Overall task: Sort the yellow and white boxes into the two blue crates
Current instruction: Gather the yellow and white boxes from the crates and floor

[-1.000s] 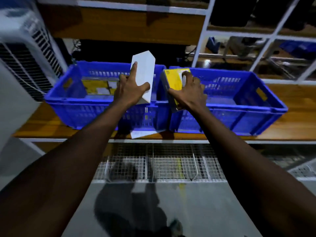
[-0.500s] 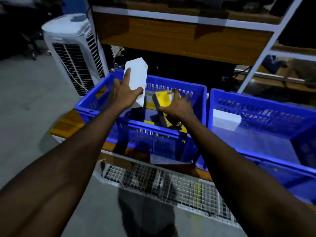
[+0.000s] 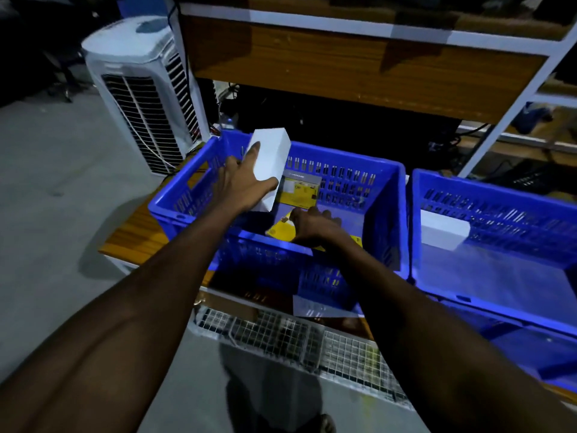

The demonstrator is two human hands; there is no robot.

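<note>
From the head camera, the left hand [image 3: 240, 184] grips a white box [image 3: 271, 160] tilted above the left blue crate [image 3: 349, 158], thumb and fingers spread round its lower end; the right hand [image 3: 312, 226] is down inside that crate, fingers curled over a yellow box [image 3: 279, 231] lying flat on its floor. A second yellow box [image 3: 300, 192] stands against the crate's far wall; the right blue crate [image 3: 499, 207], just beside it on the wooden shelf [image 3: 134, 235], holds a second white box [image 3: 443, 233]; a white air cooler [image 3: 140, 89] stands to the left.

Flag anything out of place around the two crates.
A white box, held by the left hand, hangs tilted over the left crate, which holds yellow boxes; the other white box sits in the right crate. A white sheet pokes out beneath the left crate's front.
</note>
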